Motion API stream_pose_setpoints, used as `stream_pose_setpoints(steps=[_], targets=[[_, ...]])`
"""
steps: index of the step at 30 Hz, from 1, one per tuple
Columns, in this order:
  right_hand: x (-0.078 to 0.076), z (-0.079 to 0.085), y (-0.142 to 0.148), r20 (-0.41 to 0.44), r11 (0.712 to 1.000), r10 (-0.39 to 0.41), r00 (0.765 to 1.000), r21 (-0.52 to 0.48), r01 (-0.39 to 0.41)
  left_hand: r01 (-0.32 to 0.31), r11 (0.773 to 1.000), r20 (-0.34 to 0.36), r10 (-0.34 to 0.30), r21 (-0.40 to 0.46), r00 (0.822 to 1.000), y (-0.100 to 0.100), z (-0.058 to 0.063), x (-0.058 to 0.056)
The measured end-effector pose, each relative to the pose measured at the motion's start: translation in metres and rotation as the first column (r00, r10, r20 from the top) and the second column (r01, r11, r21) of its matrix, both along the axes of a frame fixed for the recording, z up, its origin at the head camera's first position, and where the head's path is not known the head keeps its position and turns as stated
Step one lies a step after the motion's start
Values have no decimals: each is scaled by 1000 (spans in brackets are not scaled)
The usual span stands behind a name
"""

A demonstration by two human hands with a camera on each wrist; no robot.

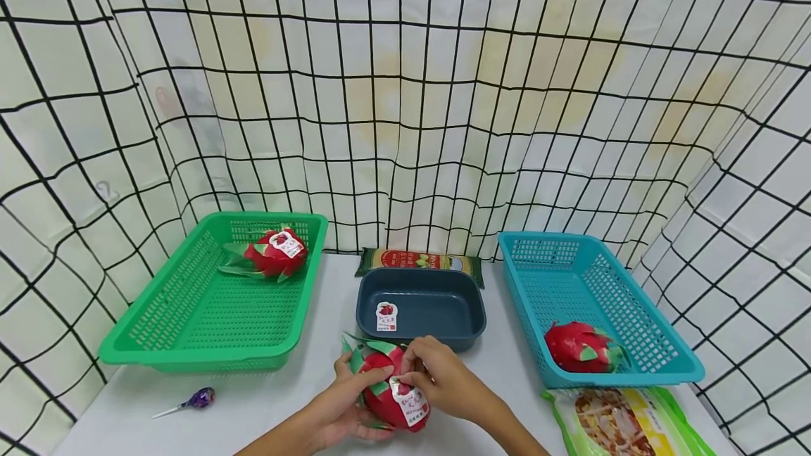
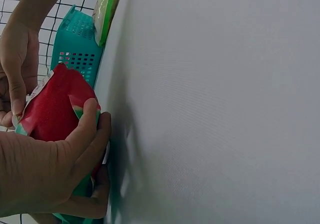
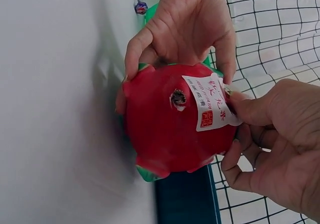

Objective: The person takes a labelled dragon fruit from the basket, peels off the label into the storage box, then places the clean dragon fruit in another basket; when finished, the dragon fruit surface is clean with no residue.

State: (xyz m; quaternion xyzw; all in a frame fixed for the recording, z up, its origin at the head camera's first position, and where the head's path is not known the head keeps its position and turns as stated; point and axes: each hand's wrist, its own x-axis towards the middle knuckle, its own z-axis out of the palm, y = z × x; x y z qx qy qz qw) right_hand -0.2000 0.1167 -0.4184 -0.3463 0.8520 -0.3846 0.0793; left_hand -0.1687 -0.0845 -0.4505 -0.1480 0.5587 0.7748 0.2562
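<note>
Between both hands point(image 1: 344, 401) point(image 1: 445, 377), dragon fruit point(image 1: 389, 410)

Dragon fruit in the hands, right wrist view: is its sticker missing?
No, a white sticker lies on the dragon fruit, its edge pinched by the right hand.

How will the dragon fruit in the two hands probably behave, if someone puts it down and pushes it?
The dragon fruit would probably roll, since its body looks rounded, though the green-tipped scales sticking out might make it wobble. It may be a little slippery, because its red surface looks smooth and faintly shiny.
</note>
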Motion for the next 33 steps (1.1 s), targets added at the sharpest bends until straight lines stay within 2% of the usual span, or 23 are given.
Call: stream_pose_setpoints(steps=[7, 13, 17, 20, 26, 30, 33], targets=[[-2, 1, 0, 62, 999, -3, 998, -51, 6, 19, 1000, 15, -19, -3, 1000, -2, 2, -3], [-2, 0, -1, 54, 1000, 2, 999, -30, -1, 41, 999, 34, -41, 4, 999, -3, 6, -5], [-1, 1, 1, 69, 999, 39, 997, -9, -38, 44, 999, 40, -44, 12, 998, -3, 6, -5], [-1, 5, 5, 141, 996, 91, 986, -17, -89, 38, 999, 39, -39, 15, 998, -3, 4, -4], [-5, 15, 10, 362, 989, 149, 920, -59, -137, 26, 999, 49, -27, 24, 998, -3, 1, -6], [-9, 21, 12, 475, 980, 200, 857, -109, -169, 33, 999, 28, -34, 21, 999, -2, 1, -6], [-11, 23, 15, 547, 977, 209, 810, -151, -149, 44, 999, 12, -44, 20, 999, -2, 0, -5]])
